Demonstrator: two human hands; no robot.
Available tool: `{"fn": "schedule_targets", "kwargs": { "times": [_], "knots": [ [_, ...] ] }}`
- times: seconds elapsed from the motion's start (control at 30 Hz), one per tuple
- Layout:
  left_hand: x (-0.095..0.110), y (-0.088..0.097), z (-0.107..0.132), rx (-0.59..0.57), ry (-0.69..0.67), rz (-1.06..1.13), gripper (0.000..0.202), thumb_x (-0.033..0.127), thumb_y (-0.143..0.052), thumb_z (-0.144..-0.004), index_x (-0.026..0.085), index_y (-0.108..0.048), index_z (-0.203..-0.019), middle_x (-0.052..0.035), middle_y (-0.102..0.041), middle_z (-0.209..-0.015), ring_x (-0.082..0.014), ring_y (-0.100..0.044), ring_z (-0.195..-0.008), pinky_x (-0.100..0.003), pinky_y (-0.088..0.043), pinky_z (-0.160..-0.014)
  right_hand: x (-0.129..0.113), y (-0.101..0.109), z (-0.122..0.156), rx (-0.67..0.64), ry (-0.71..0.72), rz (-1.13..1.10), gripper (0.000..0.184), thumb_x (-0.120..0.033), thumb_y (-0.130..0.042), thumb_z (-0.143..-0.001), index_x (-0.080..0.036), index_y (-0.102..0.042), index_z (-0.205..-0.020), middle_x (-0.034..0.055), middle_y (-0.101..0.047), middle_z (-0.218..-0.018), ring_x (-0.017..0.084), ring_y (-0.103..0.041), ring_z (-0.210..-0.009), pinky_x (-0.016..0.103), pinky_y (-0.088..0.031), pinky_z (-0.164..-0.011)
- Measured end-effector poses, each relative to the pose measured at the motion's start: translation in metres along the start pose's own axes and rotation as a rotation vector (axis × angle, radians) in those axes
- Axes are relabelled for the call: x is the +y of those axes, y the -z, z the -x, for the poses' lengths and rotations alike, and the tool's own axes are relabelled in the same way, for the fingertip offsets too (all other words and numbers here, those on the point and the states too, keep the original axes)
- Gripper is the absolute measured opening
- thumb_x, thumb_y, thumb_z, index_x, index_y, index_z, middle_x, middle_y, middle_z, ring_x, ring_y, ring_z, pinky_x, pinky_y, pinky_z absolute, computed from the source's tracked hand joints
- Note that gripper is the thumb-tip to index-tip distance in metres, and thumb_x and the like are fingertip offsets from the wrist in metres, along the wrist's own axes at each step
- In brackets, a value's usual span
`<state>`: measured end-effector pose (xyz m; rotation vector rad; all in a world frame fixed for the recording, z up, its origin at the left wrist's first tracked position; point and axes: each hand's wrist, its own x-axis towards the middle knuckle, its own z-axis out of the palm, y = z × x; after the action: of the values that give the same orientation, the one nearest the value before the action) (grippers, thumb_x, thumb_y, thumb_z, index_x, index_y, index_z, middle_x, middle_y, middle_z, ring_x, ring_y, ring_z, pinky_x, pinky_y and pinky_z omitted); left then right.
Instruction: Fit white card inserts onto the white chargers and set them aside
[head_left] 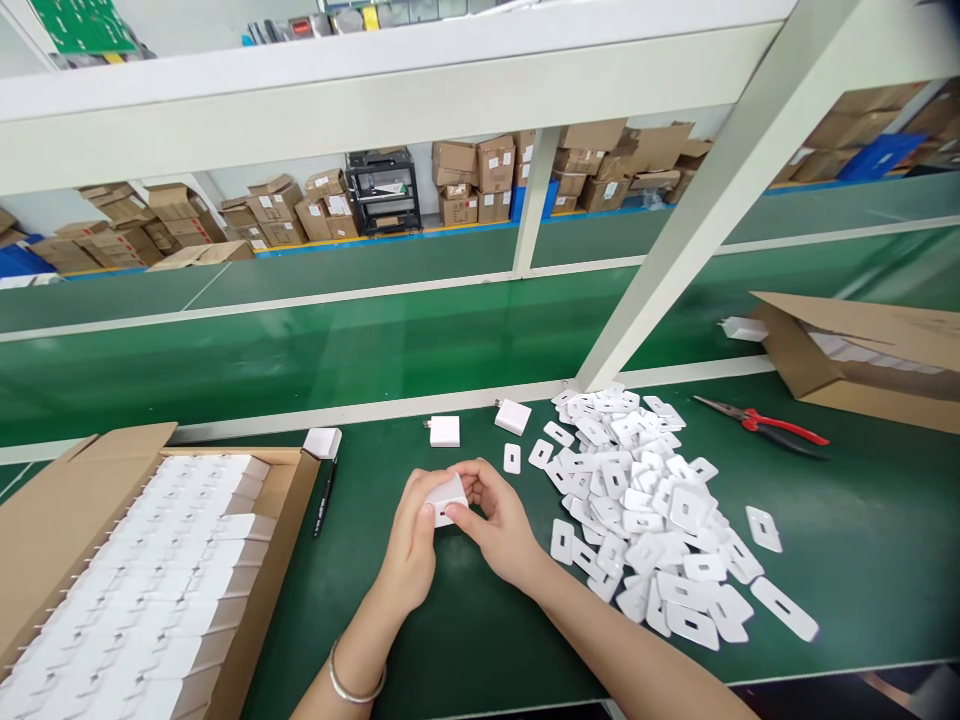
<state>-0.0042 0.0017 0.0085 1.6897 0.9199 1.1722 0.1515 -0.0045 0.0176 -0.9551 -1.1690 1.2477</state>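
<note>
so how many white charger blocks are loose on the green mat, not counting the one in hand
3: one white square charger block ahead of the hands, another to its right, a third by the cardboard box corner. The pile may hide more.

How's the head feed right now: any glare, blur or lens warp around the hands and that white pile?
Head view: even overhead light, soft shadows under the left hand and right hand; the white block they hold is sharp. The pile of white plates is bright, its detail slightly washed out. Wide-angle warp slants the frame post; far cardboard boxes look soft.

Fingers of both hands cover most of the white block [447,497]. The picture's edges crop the left box [90,480] and right box [862,340].
</note>
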Motion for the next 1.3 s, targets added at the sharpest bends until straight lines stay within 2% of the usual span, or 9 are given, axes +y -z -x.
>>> {"fn": "schedule_targets", "kwargs": {
  "times": [0.1,0.23,0.37,0.6,0.73,0.97,1.3],
  "knots": [
    [-0.001,0.0,0.0,-0.021,0.011,0.008,0.046,0.047,-0.027,-0.11,0.027,-0.062,-0.132,-0.008,-0.057,-0.111,-0.0242,-0.056,-0.1,-0.039,-0.047,-0.089,0.001,0.001,0.0,0.002,-0.001,0.003,0.033,-0.043,-0.077,-0.086,-0.025,-0.063,-0.11,0.0019,-0.061,-0.094,0.018,-0.058,-0.082,0.034,-0.049,-0.076],
    [-0.003,0.001,-0.001,-0.004,-0.04,-0.078,0.036,0.039,-0.036,-0.109,0.028,-0.066,-0.126,-0.0066,-0.057,-0.106,-0.0219,-0.055,-0.093,-0.034,-0.046,-0.08,0.003,-0.002,0.001,-0.018,0.0,-0.014,0.034,-0.046,-0.073,-0.089,-0.025,-0.061,-0.112,0.0026,-0.061,-0.097,0.018,-0.059,-0.086,0.034,-0.05,-0.079],
    [-0.004,-0.001,-0.003,0.037,-0.1,-0.142,0.036,0.037,-0.037,-0.109,0.026,-0.069,-0.123,-0.0066,-0.058,-0.101,-0.0211,-0.055,-0.088,-0.032,-0.044,-0.074,0.006,-0.006,0.002,-0.004,-0.022,-0.043,0.033,-0.051,-0.07,-0.09,-0.025,-0.061,-0.109,0.0021,-0.061,-0.094,0.018,-0.059,-0.084,0.033,-0.05,-0.077],
    [-0.007,-0.008,-0.004,0.093,0.01,-0.061,0.041,0.041,-0.036,-0.109,0.023,-0.072,-0.116,-0.0063,-0.061,-0.097,-0.021,-0.056,-0.088,-0.033,-0.046,-0.079,0.017,-0.008,-0.003,0.09,-0.103,-0.076,0.039,-0.058,-0.076,-0.083,-0.024,-0.065,-0.098,-0.0013,-0.057,-0.078,0.016,-0.056,-0.071,0.032,-0.048,-0.068],
    [-0.008,-0.01,-0.006,0.102,0.078,-0.026,0.045,0.047,-0.036,-0.109,0.021,-0.073,-0.111,-0.0068,-0.063,-0.097,-0.022,-0.058,-0.09,-0.034,-0.047,-0.083,0.02,-0.009,-0.003,0.118,-0.144,-0.049,0.041,-0.061,-0.073,-0.084,-0.023,-0.063,-0.095,-0.0021,-0.055,-0.077,0.015,-0.054,-0.068,0.032,-0.049,-0.065],
    [-0.007,-0.006,-0.008,0.131,0.067,-0.003,0.046,0.049,-0.038,-0.107,0.02,-0.073,-0.106,-0.0068,-0.063,-0.094,-0.022,-0.059,-0.088,-0.035,-0.049,-0.081,0.019,-0.006,-0.002,0.057,-0.106,-0.018,0.038,-0.052,-0.078,-0.083,-0.023,-0.064,-0.103,-0.0012,-0.058,-0.081,0.016,-0.056,-0.074,0.033,-0.05,-0.07],
    [-0.01,-0.002,-0.005,0.112,0.032,-0.036,0.05,0.053,-0.037,-0.106,0.021,-0.075,-0.108,-0.0088,-0.066,-0.097,-0.0237,-0.061,-0.089,-0.038,-0.051,-0.081,0.016,-0.004,-0.002,0.004,-0.048,-0.029,0.036,-0.054,-0.072,-0.088,-0.025,-0.063,-0.106,0.0,-0.057,-0.086,0.017,-0.055,-0.076,0.032,-0.05,-0.071]
  ]
}}
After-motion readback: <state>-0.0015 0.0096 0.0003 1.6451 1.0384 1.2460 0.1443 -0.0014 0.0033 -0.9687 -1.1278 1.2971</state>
